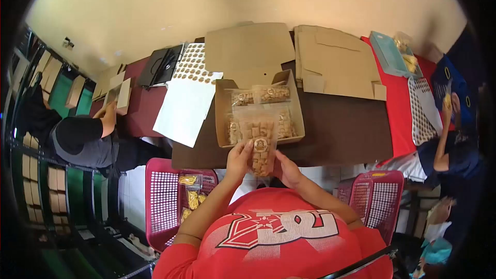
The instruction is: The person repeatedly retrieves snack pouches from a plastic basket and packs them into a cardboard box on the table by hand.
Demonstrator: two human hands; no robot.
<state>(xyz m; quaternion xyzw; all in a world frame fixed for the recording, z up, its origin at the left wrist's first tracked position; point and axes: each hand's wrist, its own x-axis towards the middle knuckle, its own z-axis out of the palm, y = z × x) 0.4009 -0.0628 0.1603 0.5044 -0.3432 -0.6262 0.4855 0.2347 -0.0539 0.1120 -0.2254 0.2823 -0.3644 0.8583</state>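
A clear pouch of brown snack pieces with a round label (pixel 261 146) is held upright between both hands, in front of an open cardboard box. My left hand (pixel 240 159) is closed on the pouch's left edge, thumb on its front. My right hand (pixel 287 169) grips its lower right edge. The open cardboard box (pixel 298 119) stands on the dark brown table (pixel 341 134), its lid raised toward the wall. Several similar pouches (pixel 274 94) lie inside the box, partly hidden behind the held one.
Flat cardboard (pixel 338 59) lies right of the box; label sheets (pixel 194 67) and white paper (pixel 183 111) lie left. Pink baskets (pixel 160 196) flank me, the left holding yellow packets (pixel 192 199). Co-workers sit at left (pixel 77 139) and right (pixel 457 155), near a teal tray (pixel 385 54).
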